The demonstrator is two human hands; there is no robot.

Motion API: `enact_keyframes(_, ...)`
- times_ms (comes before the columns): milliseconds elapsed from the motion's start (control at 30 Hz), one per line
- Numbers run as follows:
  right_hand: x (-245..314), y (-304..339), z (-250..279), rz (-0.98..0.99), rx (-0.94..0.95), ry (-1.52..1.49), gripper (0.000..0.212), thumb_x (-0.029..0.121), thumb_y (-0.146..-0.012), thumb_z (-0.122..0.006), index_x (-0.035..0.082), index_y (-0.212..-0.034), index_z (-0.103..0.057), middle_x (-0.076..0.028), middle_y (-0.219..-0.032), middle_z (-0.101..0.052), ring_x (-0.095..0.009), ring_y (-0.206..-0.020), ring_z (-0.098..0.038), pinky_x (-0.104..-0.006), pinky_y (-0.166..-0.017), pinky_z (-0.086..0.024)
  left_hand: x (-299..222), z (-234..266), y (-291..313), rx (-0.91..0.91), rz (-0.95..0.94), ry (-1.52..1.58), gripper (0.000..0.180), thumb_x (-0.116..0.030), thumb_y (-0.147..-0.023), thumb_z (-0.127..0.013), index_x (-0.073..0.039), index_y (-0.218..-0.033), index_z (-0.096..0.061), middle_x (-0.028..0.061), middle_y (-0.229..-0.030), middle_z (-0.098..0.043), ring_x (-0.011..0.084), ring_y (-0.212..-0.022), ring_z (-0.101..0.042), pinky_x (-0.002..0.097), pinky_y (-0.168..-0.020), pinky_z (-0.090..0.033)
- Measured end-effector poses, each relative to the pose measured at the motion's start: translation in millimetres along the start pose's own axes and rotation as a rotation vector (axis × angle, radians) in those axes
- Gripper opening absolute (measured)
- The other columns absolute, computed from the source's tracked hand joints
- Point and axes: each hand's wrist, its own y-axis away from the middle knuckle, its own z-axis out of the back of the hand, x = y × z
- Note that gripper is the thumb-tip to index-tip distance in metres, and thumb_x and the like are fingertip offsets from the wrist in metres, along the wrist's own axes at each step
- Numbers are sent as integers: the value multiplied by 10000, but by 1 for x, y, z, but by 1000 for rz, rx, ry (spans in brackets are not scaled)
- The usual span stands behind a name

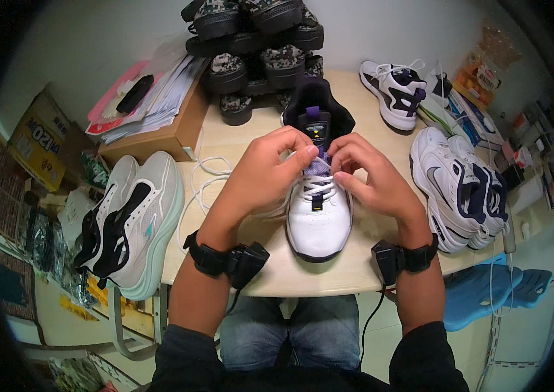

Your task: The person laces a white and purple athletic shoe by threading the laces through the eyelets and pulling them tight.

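A white sneaker (319,230) with a black sole and purple-and-black tongue stands on the table in front of me, toe toward me. White shoelace (318,188) crosses its lower eyelets, and a long loose length trails over the table to the left. My left hand (265,163) is at the shoe's left side, thumb and forefinger pinched on the lace beside the tongue. On the opposite side, my right hand (375,175) has its fingers curled in at the eyelets, closed on the lace; its fingertips are partly hidden.
Grey running shoes (153,222) sit at the table's left edge, white sneakers (443,183) at the right. Another white-and-black sneaker (397,95) is at the back right. Camouflage shoes (283,65) are stacked behind. Papers lie on a cardboard box (159,140). A blue chair (482,297) is below right.
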Motion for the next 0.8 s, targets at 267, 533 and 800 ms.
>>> enact_keyframes(267,41,5,-9,-95,181,-666,362,61,-838,-670,15,-1189,-600,-77,-1005,-644,-82,-736,-566,-220,-637,-463,-42,19,38,-38,212,91,277,-216,-906,-654,2,-753,-581,17,-618,-528,44,-607,-432,226,-532,-359)
enact_keyframes(533,40,16,9,-109,242,-754,90,34,-873,-616,-41,-921,-633,-31,-679,-583,-65,-507,-508,-209,-480,-398,-57,45,145,-383,385,-370,281,-195,-920,-619,5,-734,-553,14,-561,-453,67,-562,-374,257,-504,-327)
enact_keyframes(800,78,1,-22,-214,449,-264,256,158,-873,-660,15,-1084,-637,-85,-757,-659,-118,-569,-602,-249,-543,-473,-21,34,194,-234,323,-1030,392,-111,-893,-581,30,-1251,-508,202,-1025,-517,404,-858,-538,406,-792,-459)
